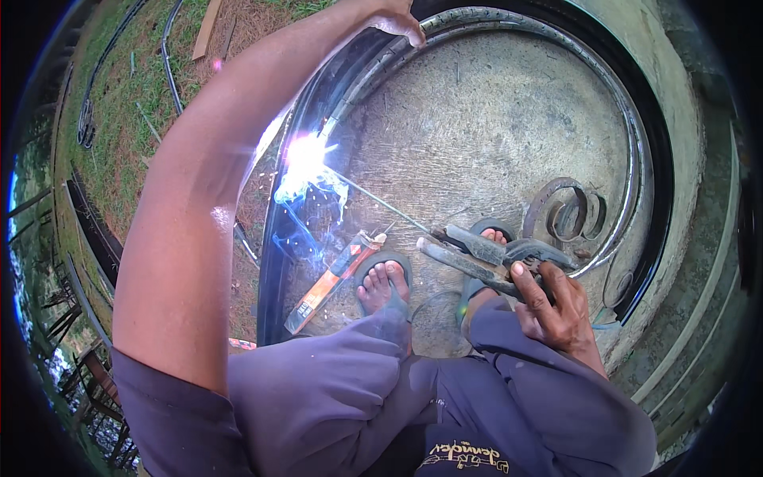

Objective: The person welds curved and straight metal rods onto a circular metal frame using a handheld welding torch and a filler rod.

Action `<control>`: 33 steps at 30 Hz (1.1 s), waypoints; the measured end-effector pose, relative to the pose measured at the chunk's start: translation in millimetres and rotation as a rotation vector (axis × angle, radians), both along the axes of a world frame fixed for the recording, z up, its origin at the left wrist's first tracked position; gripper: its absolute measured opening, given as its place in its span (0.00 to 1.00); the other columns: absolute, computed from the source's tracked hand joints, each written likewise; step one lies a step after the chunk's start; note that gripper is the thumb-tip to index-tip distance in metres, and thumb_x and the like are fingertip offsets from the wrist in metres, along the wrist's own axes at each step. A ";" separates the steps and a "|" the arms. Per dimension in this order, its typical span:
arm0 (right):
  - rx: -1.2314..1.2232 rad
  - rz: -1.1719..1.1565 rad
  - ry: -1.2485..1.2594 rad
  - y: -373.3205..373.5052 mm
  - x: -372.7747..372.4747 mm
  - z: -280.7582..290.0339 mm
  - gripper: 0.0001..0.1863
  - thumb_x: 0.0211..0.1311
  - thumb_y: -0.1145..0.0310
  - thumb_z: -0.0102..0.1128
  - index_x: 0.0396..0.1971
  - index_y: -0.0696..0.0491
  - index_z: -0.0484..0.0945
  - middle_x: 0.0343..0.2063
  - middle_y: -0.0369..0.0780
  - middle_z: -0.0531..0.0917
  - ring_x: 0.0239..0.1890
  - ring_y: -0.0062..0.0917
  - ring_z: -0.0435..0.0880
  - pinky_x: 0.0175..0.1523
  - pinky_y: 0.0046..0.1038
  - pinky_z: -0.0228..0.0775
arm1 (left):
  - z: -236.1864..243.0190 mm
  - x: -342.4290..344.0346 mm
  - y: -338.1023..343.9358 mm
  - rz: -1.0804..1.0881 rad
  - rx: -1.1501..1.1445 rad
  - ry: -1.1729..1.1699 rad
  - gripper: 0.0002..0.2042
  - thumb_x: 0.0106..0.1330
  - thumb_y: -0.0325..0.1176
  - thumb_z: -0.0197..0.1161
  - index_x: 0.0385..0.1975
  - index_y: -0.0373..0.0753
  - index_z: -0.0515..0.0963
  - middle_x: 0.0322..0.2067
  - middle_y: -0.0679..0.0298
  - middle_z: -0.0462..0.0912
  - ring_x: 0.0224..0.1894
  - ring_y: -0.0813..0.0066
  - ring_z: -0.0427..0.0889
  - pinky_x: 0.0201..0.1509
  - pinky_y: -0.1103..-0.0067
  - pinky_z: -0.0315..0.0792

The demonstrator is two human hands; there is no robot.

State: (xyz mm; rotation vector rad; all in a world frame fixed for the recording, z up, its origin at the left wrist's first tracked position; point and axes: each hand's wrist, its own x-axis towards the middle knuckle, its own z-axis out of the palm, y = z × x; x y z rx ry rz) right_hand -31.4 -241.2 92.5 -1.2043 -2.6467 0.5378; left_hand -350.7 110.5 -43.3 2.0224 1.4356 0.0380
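Observation:
My right hand [556,310] is closed around a worn electrode holder [473,258], which clamps a thin welding rod [377,197]. At the rod's far end a bright welding arc [306,159] burns against the left side of the bent metal pipes [548,30], with bluish smoke and sparks below it. Glare hides the joint itself. My left arm reaches across to the top edge, where my left hand [401,20] grips the pipes; part of that hand is cut off by the picture's edge.
An orange and black packet of welding rods [330,282] lies left of my sandalled feet [385,286]. Curled flat metal strips [566,208] rest at the right on the concrete floor [477,127]. A black curved rim [652,119] surrounds the pipes. Grass [127,119] and cables lie at left.

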 end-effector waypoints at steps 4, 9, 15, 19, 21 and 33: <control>0.108 -0.019 0.041 0.5 1.0 -3.7 0.34 0.46 0.80 0.71 0.60 0.52 0.80 0.36 0.48 0.81 0.33 0.31 0.86 0.29 0.31 0.82 | 0.2 0.1 -0.7 0.017 -0.006 0.004 0.64 0.38 0.46 0.83 0.75 0.30 0.49 0.57 0.35 0.78 0.61 0.45 0.79 0.64 0.64 0.75; 0.046 0.002 0.046 0.8 -0.7 -4.5 0.37 0.38 0.81 0.66 0.59 0.54 0.80 0.40 0.48 0.81 0.27 0.32 0.84 0.29 0.35 0.77 | 0.0 0.6 2.2 -0.009 -0.004 0.047 0.64 0.38 0.47 0.83 0.75 0.30 0.48 0.58 0.35 0.78 0.61 0.45 0.78 0.65 0.64 0.75; 0.039 0.009 0.025 2.4 -4.2 -3.1 0.36 0.40 0.81 0.67 0.58 0.54 0.80 0.41 0.47 0.81 0.26 0.31 0.84 0.29 0.35 0.77 | 1.4 0.3 1.1 -0.018 0.019 0.050 0.64 0.39 0.48 0.83 0.75 0.31 0.49 0.58 0.34 0.77 0.63 0.45 0.77 0.67 0.65 0.73; -0.013 -0.019 -0.025 0.9 -4.8 -0.1 0.34 0.49 0.79 0.72 0.61 0.48 0.80 0.39 0.46 0.81 0.34 0.33 0.87 0.33 0.34 0.83 | 1.8 -1.2 -0.5 -0.022 0.027 0.018 0.63 0.39 0.47 0.82 0.75 0.31 0.49 0.59 0.34 0.77 0.63 0.45 0.77 0.67 0.65 0.72; -0.024 -0.018 -0.014 1.5 -5.1 0.1 0.34 0.48 0.79 0.72 0.61 0.48 0.80 0.39 0.46 0.81 0.33 0.33 0.87 0.33 0.34 0.83 | 1.4 -1.2 -0.7 -0.022 0.026 0.014 0.63 0.39 0.47 0.82 0.75 0.31 0.49 0.59 0.34 0.77 0.63 0.45 0.77 0.67 0.65 0.72; -0.026 0.002 -0.004 2.4 -2.2 -1.5 0.36 0.48 0.78 0.72 0.62 0.48 0.80 0.38 0.46 0.81 0.34 0.33 0.87 0.33 0.33 0.84 | 10.3 2.5 -3.6 0.013 -0.035 0.070 0.63 0.40 0.47 0.82 0.75 0.30 0.48 0.59 0.34 0.77 0.62 0.45 0.78 0.66 0.64 0.74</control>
